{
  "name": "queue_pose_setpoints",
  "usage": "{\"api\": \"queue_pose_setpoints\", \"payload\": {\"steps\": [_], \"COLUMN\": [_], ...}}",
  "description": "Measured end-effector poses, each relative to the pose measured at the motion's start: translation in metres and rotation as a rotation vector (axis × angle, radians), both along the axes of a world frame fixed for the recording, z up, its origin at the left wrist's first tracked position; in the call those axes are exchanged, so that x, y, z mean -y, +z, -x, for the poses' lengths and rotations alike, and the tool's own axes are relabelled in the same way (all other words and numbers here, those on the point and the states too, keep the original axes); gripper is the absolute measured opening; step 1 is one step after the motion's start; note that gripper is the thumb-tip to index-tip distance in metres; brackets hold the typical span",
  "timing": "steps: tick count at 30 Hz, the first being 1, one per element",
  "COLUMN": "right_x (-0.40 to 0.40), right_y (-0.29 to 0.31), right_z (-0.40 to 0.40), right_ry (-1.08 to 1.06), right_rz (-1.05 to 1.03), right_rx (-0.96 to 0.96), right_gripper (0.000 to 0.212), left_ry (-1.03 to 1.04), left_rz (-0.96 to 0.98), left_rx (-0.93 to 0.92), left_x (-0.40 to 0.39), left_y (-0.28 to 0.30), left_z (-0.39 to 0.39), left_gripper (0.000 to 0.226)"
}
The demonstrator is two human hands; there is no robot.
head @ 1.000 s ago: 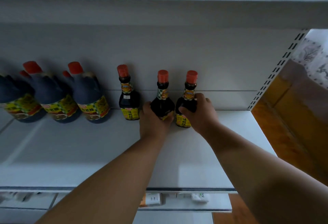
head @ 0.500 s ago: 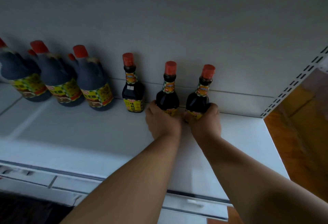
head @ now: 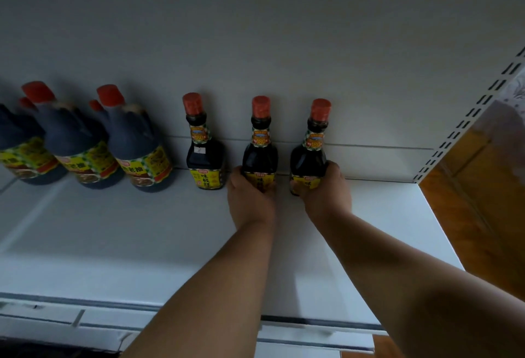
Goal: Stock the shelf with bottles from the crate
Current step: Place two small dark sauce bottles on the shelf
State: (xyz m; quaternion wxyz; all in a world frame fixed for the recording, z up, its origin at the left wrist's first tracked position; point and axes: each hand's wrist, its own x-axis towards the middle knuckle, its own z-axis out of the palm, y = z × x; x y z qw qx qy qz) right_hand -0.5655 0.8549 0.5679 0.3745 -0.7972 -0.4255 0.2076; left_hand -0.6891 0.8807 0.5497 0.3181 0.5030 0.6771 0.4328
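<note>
Head view. A white shelf [head: 113,244] carries a row of dark sauce bottles along its back panel [head: 255,45]. Both arms reach in from the lower edge of the frame.

The left hand [head: 250,201] is wrapped around the lower body of the middle small bottle [head: 260,156], fingers closed over its yellow label. That bottle stands upright at the rear of the shelf, its base hidden behind the hand, so contact with the shelf cannot be confirmed.

The right hand [head: 326,193] grasps the right small bottle [head: 309,156] in the same manner, thumb on the near side of the label and fingers curled round the far side. This bottle leans slightly to the right at the neck. It stands just beside the middle one, apart from it by a narrow gap.

A third small bottle [head: 206,159] stands free to the left of the left hand, upright, red cap up, close to the back panel.

Further left, larger bottles [head: 136,144] with red caps and yellow labels stand in a group, at least two rows deep.

At the right, a slotted white upright [head: 466,119] ends the shelf; an orange-brown floor [head: 483,201] shows beyond it.
</note>
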Motion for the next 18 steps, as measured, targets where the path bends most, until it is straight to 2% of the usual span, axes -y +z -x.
{"api": "queue_pose_setpoints", "payload": {"steps": [7, 12, 18], "right_x": [-0.004, -0.008, -0.01], "right_y": [-0.005, -0.004, -0.006], "right_z": [0.006, 0.013, 0.023], "right_ry": [-0.023, 0.01, 0.0], "right_rz": [-0.012, 0.001, -0.017], "right_rx": [0.037, 0.054, 0.045], "right_gripper": [0.066, 0.069, 0.071], "left_ry": [0.011, 0.069, 0.052], "left_rz": [-0.032, -0.047, -0.047], "left_rx": [-0.012, -0.013, -0.01], "left_x": [-0.003, -0.002, -0.004], "left_y": [-0.004, -0.008, -0.008], "left_z": [0.001, 0.001, 0.005], "left_gripper": [0.068, 0.078, 0.078]}}
